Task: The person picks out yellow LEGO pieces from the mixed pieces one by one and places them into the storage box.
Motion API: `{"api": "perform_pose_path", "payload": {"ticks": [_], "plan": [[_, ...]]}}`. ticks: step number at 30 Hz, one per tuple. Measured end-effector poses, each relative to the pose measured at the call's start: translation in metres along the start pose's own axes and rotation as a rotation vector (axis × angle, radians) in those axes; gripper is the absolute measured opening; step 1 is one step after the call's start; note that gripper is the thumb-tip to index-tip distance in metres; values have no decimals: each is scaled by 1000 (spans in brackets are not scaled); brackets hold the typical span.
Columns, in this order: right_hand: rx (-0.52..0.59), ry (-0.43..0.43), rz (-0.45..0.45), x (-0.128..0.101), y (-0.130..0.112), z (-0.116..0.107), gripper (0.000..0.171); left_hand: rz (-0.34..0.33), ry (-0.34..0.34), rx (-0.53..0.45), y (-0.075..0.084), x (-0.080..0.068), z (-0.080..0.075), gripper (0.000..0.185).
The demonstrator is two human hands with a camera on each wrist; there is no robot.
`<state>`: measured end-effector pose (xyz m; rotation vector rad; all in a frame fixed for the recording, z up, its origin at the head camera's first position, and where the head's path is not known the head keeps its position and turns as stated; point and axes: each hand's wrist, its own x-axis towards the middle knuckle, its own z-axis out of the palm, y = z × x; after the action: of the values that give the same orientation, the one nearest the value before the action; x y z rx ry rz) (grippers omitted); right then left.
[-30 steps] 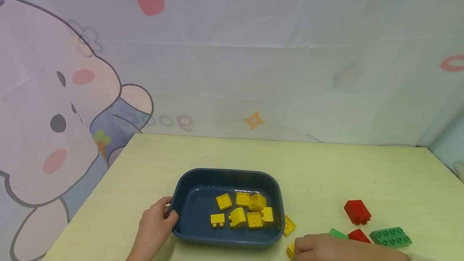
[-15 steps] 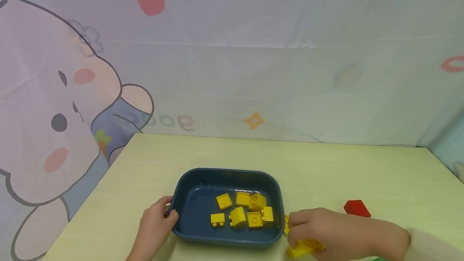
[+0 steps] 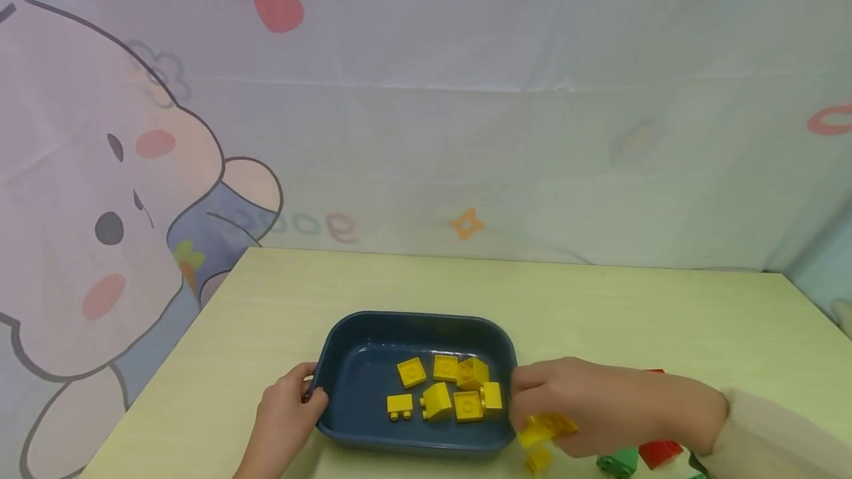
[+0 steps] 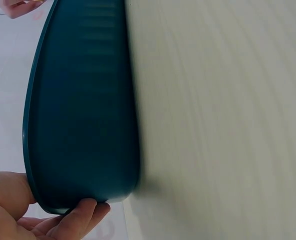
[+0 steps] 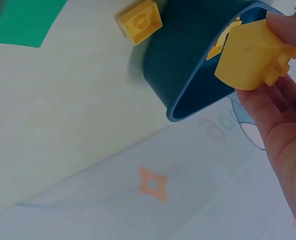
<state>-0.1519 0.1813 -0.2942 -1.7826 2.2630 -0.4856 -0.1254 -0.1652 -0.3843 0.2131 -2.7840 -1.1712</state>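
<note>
A dark blue box point(image 3: 356, 398) with rounded corners stands on the table with several yellow toy bricks point(image 3: 468, 406) inside. Its left rim is gripped by my left hand point(image 3: 288, 416), thumb over the edge; in the left wrist view the fingers curl against the outer wall. My right hand point(image 3: 566, 405) pinches a yellow toy brick point(image 5: 250, 55) with a curved side and studs, at the box's right rim. Below that hand, a loose yellow brick point(image 3: 538, 458) lies on the table outside the box. The hand hides part of the right rim.
Right of the box, partly under the right forearm, lie a green brick point(image 3: 619, 462) and a red brick point(image 3: 659, 452). Another red piece point(image 3: 655, 371) peeks out behind the forearm. A printed cloth point(image 3: 426, 131) hangs behind the table point(image 3: 599, 309).
My right hand has picked up a yellow brick from the table and moved it up and left to the box's right rim. The left hand keeps its grip on the box.
</note>
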Motion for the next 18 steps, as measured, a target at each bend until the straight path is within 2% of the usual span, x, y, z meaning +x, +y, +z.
{"api": "perform_pose_path", "payload": {"ticks": [7,13,18], "plan": [[-16,-25,21,13,-2,-6,39,-6,2,10,0,1,-1,37],[-57,-58,-13,39,-1,-9,39,-9,2,19,0,1,-1,36],[-54,-87,0,59,-2,-12,35,-12,-3,17,1,1,-1,37]]}}
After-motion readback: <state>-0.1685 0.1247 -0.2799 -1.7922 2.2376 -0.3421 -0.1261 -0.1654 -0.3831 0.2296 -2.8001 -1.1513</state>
